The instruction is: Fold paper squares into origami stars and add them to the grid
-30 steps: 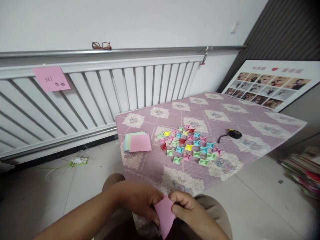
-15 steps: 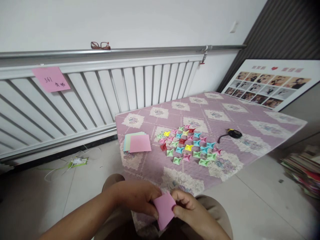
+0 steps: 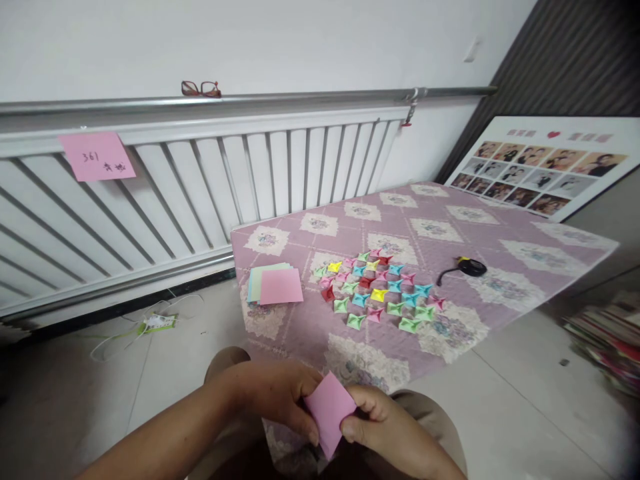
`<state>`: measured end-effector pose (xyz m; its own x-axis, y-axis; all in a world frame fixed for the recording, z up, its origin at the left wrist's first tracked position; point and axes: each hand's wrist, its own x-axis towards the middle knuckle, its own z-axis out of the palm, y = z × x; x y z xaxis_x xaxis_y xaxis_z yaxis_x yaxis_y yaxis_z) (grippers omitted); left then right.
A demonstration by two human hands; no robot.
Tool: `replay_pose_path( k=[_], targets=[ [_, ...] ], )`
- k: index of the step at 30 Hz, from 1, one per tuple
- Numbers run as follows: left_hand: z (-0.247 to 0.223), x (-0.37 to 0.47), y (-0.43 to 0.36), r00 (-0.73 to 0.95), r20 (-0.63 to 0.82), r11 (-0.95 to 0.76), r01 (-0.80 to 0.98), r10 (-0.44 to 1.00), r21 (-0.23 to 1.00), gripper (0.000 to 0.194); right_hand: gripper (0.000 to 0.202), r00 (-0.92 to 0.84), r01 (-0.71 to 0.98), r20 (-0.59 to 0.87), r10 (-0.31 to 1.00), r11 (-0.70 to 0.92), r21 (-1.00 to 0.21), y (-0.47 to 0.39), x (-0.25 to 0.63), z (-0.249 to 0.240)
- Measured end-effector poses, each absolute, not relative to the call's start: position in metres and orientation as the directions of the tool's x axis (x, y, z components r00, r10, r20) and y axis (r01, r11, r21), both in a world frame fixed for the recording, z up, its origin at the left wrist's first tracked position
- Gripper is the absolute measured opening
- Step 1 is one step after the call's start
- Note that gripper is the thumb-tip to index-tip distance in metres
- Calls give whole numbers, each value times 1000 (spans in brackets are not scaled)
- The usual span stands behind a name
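Between both hands, low in the view and over my lap, a folded pink paper [image 3: 331, 413] stands as a diamond, one corner up. My left hand [image 3: 285, 398] grips its left side, thumb in front. The right side is pinched by my right hand [image 3: 369, 415], its thumb on the front face and fingers curled behind. Several small folded paper pieces [image 3: 379, 295] in pink, green, blue, yellow and red lie in rows on the table beyond the hands. Left of them rests a stack of square sheets [image 3: 281, 287], pink on top.
The table [image 3: 320, 337] has a purple floral cloth. A black object with a strap [image 3: 471, 267] lies at its right; a photo board [image 3: 540, 167] leans behind. Glasses [image 3: 201, 89] sit on the pipe above the radiator [image 3: 270, 170]. A power strip [image 3: 159, 323] lies on the floor.
The pink paper has turned a little and now points more upright. My fingers have shifted slightly along its edges, with both hands still holding it.
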<state>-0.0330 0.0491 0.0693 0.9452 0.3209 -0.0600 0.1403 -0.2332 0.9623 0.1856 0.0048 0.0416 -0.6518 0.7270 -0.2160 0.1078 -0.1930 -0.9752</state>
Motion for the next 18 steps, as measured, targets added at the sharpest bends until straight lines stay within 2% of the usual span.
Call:
replay_pose_path(
  k=[3, 7, 11, 13, 15, 16, 18],
  targets=[
    [69, -37, 51, 928, -109, -191, 186, 356, 964, 30, 34, -624, 109, -212, 752, -185, -977, 4, 185, 38],
    [71, -37, 50, 850, -153, -302, 339, 505, 891, 18, 38, -563, 95, -204, 801, -183, -979, 3, 182, 34],
    [70, -33, 40, 710, -78, -340, 427, 700, 838, 9, 37, -437, 118, -176, 882, -138, -983, 3, 178, 29],
    [63, -31, 33, 601, -8, -294, 402, 799, 867, 20, 35, -373, 139, -152, 915, -107, -984, 2, 178, 27],
    [50, -28, 25, 463, 36, -192, 293, 885, 937, 44, 33, -311, 180, -128, 942, -73, -981, 2, 178, 25],
    [43, -27, 22, 362, 35, -118, 212, 931, 970, 53, 32, -283, 199, -111, 953, -55, -978, 1, 178, 24],
    [27, -22, 15, 232, -13, 1, 54, 973, 999, 61, 31, -242, 222, -67, 968, -12, -975, -1, 179, 23]
  ],
)
